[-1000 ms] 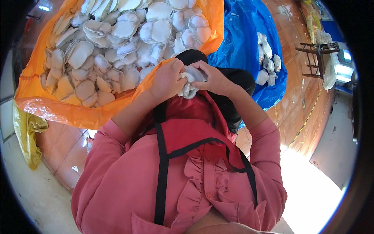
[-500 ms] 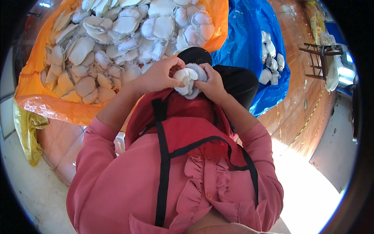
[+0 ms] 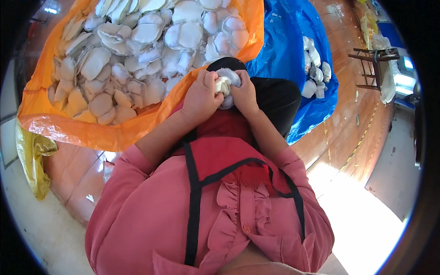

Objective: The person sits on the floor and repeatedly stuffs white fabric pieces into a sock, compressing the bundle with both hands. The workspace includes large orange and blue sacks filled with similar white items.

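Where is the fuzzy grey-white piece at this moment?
In the head view, the fuzzy piece is above centre, between the left hand and right hand, orange sheet leftward, blue sheet rightward.

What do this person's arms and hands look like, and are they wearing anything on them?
Two ordinary human hands, the left hand and right hand, with no gloves visible. The forearms are largely bare. Above them, the left sleeve and right sleeve are plain dusty pink cloth, somewhat loose and creased. No cables show.
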{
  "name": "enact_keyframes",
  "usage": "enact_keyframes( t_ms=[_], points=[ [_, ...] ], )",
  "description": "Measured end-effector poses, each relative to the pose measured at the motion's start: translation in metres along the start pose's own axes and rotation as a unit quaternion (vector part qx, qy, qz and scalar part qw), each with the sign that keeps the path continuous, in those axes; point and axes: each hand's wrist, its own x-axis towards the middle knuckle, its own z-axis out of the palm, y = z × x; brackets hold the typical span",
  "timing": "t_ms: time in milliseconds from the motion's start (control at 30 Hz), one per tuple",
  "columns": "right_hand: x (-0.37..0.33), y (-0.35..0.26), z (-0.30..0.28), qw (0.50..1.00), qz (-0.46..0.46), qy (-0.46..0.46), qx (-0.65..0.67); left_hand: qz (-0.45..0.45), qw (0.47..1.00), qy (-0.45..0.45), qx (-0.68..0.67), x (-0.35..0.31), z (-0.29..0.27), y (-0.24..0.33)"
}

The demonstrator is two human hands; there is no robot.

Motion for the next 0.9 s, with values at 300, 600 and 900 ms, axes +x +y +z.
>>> enact_keyframes(
  t_ms=[300, 600, 900],
  points=[
    [0.005, -0.001, -0.025, 0.995, -0.059, -0.083, 0.005, -0.040, 0.997, 0.068, -0.014, 0.015, 0.008, -0.010],
    [-0.036, -0.006, -0.032, 0.995, -0.005, -0.061, 0.084, 0.125, 0.990, 0.048, -0.035, 0.003, -0.003, -0.012],
    [-0.034, -0.012, -0.019, 0.991, -0.125, 0.040, 0.036, 0.249, 0.968, 0.034, 0.006, -0.010, -0.002, -0.013]
  ],
)
